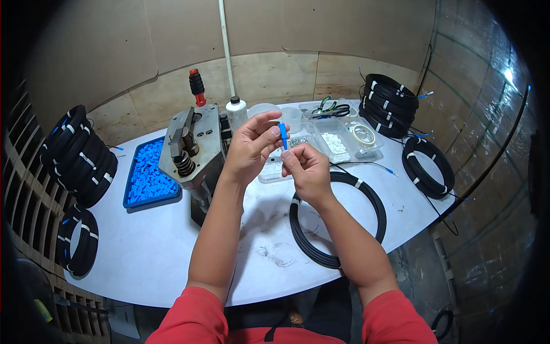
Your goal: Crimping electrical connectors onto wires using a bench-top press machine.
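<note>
Raised over the middle of the table, a slim blue fiber-optic connector (283, 132) stands nearly upright between my two hands. My left hand (256, 143) pinches its upper part between thumb and fingers. Just below, the fingertips of my right hand (308, 172) are closed on its narrow lower end. Under my right forearm lies a coil of black cable (295, 232) bound with white tape. A cable end with a blue tip (391, 171) reaches out to the right of that coil. Whether the held connector joins this coil is hidden behind my right hand.
A metal hand press (200, 143) with a red-and-black handle stands left of my hands. Beside it are a blue tray of small blue parts (150, 172) and a white bottle (236, 112). Clear bins (335, 146), pliers (327, 109) and stacked cable coils (389, 106) fill the back right.
</note>
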A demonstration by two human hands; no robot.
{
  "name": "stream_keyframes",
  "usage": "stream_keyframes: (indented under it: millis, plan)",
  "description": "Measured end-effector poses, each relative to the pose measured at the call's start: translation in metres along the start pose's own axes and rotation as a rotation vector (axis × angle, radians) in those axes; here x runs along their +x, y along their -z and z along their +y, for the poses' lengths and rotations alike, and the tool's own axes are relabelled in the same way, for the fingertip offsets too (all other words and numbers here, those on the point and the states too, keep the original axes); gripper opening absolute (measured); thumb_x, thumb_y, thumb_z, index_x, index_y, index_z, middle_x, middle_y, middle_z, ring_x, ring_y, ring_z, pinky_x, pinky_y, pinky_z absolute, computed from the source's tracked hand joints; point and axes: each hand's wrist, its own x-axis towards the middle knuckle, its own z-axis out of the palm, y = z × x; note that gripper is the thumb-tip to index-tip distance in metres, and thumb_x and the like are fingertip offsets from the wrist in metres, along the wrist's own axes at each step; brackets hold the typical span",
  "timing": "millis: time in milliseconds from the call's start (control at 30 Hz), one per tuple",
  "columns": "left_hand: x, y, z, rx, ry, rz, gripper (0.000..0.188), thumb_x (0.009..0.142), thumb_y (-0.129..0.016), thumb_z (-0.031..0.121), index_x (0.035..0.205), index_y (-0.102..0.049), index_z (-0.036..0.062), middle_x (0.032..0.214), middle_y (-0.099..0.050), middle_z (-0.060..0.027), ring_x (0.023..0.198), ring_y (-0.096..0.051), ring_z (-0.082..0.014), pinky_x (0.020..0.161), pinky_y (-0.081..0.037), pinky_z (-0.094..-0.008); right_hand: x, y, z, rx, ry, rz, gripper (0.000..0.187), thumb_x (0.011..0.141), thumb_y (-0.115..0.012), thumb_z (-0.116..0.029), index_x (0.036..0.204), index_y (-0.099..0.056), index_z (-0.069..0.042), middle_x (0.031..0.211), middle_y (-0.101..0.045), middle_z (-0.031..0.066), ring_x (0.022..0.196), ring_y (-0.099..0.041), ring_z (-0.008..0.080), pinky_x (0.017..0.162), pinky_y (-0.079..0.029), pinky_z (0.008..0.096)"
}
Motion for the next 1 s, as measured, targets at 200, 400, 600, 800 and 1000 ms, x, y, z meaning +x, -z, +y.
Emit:
stream_keyframes:
  millis: [200,400,600,800,1000]
  plan:
    - [0.001,-0.0003,-0.0008,-0.061,0.043,-0.042,0.037,0.096,-0.07,0.006,0.131,-0.06,0.0041,0.113,-0.071,-0.0143,0.1,-0.069,-0.0215,0.089,-0.057,-0.0361,0.0001,-0.0002,-0.0013,0.023,-0.003,0.01,0.016,0.1,-0.07,-0.016,0.092,-0.065,-0.004,0.075,-0.067,0.0001,0.066,-0.061,0.0033,0.06,-0.047,0.0192]
    - [0.0001,0.0009,0.0037,-0.051,0.066,-0.026,0.039,0.095,-0.072,0.006,0.131,-0.058,0.0025,0.115,-0.069,-0.0144,0.108,-0.067,-0.0211,0.094,-0.055,-0.0354,-0.0003,-0.0016,-0.0034,0.002,-0.006,-0.006,0.015,0.1,-0.07,-0.016,0.092,-0.065,-0.004,0.075,-0.068,0.0001,0.066,-0.061,0.0035,0.06,-0.047,0.0191]
    - [0.0008,-0.0002,0.0035,-0.046,0.076,-0.031,0.04,0.095,-0.072,0.006,0.131,-0.056,0.0034,0.115,-0.069,-0.0153,0.107,-0.067,-0.0208,0.093,-0.055,-0.0358,-0.0005,-0.0008,-0.0029,0.019,-0.007,0.01,0.015,0.1,-0.07,-0.016,0.092,-0.065,-0.004,0.076,-0.068,0.0,0.067,-0.062,0.0037,0.061,-0.048,0.0195]
    - [-0.0008,0.0018,0.0069,-0.062,0.083,-0.052,0.041,0.094,-0.072,0.005,0.131,-0.056,0.0039,0.114,-0.07,-0.0152,0.106,-0.068,-0.0208,0.094,-0.056,-0.0363,0.001,-0.001,-0.0056,0.002,-0.026,-0.008,0.015,0.1,-0.07,-0.016,0.094,-0.066,-0.003,0.077,-0.068,0.0006,0.068,-0.063,0.0043,0.061,-0.048,0.0198]
    - [-0.0004,0.0008,0.007,-0.046,0.075,-0.045,0.04,0.094,-0.073,0.005,0.13,-0.056,0.0035,0.114,-0.07,-0.0149,0.106,-0.068,-0.0208,0.094,-0.055,-0.0365,0.0007,0.0007,-0.0038,-0.008,-0.026,-0.023,0.015,0.1,-0.07,-0.016,0.094,-0.066,-0.003,0.078,-0.069,0.0013,0.069,-0.063,0.005,0.062,-0.05,0.0205]
